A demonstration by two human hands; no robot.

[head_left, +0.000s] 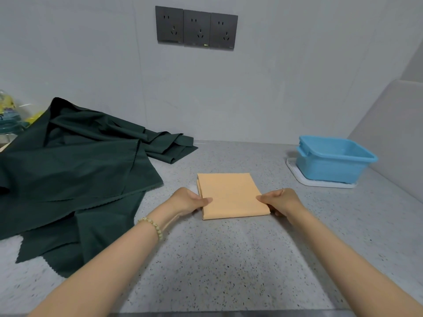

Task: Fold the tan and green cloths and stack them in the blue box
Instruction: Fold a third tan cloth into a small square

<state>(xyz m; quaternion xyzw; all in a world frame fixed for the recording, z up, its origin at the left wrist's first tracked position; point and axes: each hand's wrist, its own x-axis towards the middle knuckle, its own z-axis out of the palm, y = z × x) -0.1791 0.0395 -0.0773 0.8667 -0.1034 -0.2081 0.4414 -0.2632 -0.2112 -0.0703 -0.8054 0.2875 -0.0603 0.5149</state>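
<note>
The tan cloth (231, 195) lies folded into a small square on the speckled counter (229, 259), in the middle of the view. My left hand (190, 200) pinches its left edge, thumb on top. My right hand (280, 201) pinches its right edge the same way. The dark green cloth (75, 170) lies unfolded and rumpled over the left part of the counter. The blue box (333, 157) stands at the right, near the wall, with nothing visible inside.
The blue box sits on a white tray (320, 183). Three dark wall sockets (196, 28) are above. Bottles and a yellow item (9, 115) stand at the far left behind the green cloth. A wall panel rises at the right.
</note>
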